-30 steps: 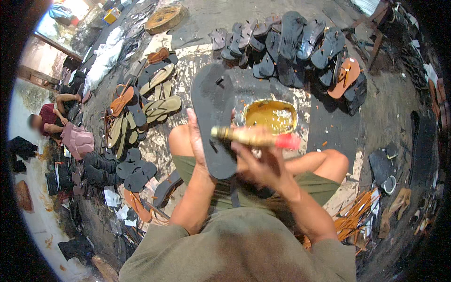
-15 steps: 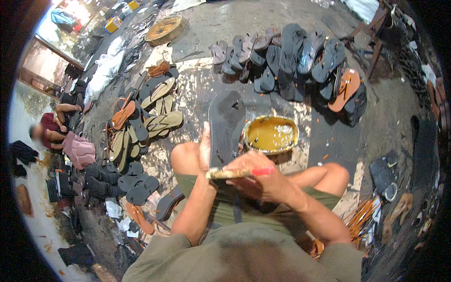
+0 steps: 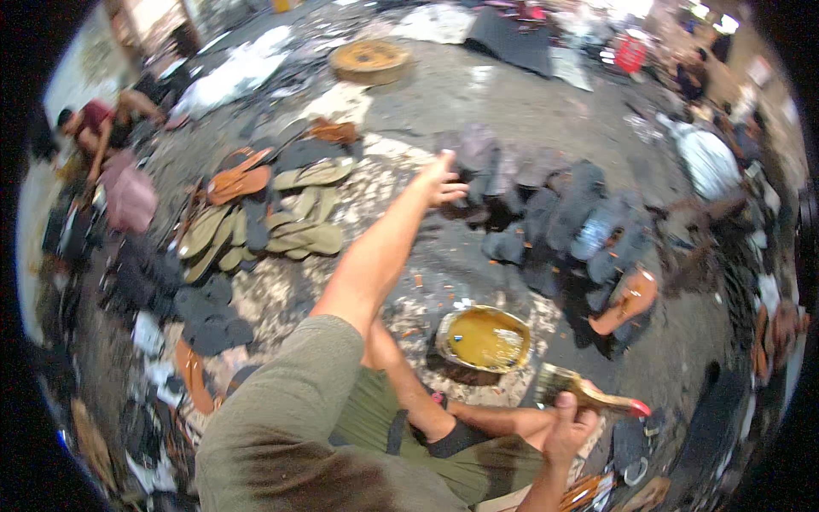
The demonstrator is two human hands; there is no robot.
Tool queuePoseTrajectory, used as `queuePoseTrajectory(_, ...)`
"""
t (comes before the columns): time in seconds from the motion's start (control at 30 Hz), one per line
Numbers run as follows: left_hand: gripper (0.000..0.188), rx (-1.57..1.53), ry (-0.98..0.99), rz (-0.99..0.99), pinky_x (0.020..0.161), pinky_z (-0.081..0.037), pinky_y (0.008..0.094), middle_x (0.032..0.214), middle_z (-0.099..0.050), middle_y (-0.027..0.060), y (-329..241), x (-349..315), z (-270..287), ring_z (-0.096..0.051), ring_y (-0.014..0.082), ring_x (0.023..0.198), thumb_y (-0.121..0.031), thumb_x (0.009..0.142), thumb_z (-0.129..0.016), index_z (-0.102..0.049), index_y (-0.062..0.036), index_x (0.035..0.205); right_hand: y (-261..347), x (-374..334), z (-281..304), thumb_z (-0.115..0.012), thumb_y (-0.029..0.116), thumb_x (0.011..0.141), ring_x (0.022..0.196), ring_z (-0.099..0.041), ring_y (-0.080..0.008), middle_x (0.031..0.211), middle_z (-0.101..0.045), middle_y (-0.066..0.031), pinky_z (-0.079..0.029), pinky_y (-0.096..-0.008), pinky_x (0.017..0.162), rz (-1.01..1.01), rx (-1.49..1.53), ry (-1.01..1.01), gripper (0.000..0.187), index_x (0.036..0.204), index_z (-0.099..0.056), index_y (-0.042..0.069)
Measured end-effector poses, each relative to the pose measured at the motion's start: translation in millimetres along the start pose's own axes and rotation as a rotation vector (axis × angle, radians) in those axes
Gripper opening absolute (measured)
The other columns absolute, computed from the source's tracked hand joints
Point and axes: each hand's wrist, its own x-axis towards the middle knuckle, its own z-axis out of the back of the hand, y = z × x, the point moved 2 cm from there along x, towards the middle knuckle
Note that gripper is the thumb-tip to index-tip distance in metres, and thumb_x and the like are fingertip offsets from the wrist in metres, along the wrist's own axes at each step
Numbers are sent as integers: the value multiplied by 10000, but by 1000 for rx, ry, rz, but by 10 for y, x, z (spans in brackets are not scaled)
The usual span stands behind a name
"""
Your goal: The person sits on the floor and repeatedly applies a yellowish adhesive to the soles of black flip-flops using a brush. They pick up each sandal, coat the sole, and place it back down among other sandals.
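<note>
- The brush [image 3: 600, 398] is to the right of the oval bowl [image 3: 442, 341] and a little nearer the person. Its long axis runs mostly crosswise with a slight slant: the bristle end points left, toward the bowl, and the red tip points right and slightly nearer the person.
- The right hand [image 3: 570, 429], right of the bowl and nearer the person, grips the brush around its middle, thumb up against it.
- The bowl holds yellow-brown liquid; the brush is near its rim but apart from it.
- The left hand [image 3: 443, 182] is well beyond the bowl on a straight arm, its fingers parted, at the left end of the dark sandals [image 3: 580, 200]. Blur hides whether it touches one; I cannot tell.
- The dark sandals stand in a crowded row beyond the bowl and off to its right, most with their long axes running away from the person.
- The tan sandal [image 3: 630, 303], right of the bowl, lies aslant, its far end angled rightward.
- The olive sandals [image 3: 309, 235] are heaped left of the bowl and beyond it, several pointing sideways.
- The round wooden block [image 3: 371, 64] lies far beyond the bowl, to its left.
</note>
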Motion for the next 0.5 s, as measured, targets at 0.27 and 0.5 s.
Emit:
queuePoseTrajectory(0.27, 571, 1390, -439, -479, 1001, -517, 415, 1258, -707, 191, -147, -1181, 2274, -678, 323, 1167, -490, 875, -718, -708, -93, 1286, -480, 354, 420, -680, 292, 1027, 759, -483, -70, 872, -572, 21, -429, -262, 680, -112, -177, -100, 283, 970, -580, 34)
queuePoseTrajectory(0.5, 535, 1301, -729, -315, 834, -528, 472, 1011, -742, 211, 54, -2013, 2999, -706, 399, 974, -566, 1012, -515, -748, -85, 1001, -610, 636, -378, -689, 132, 1002, 1074, -617, -141, 1153, -691, -75, -501, -304, 958, -76, -129, 155, 268, 1203, -684, -45)
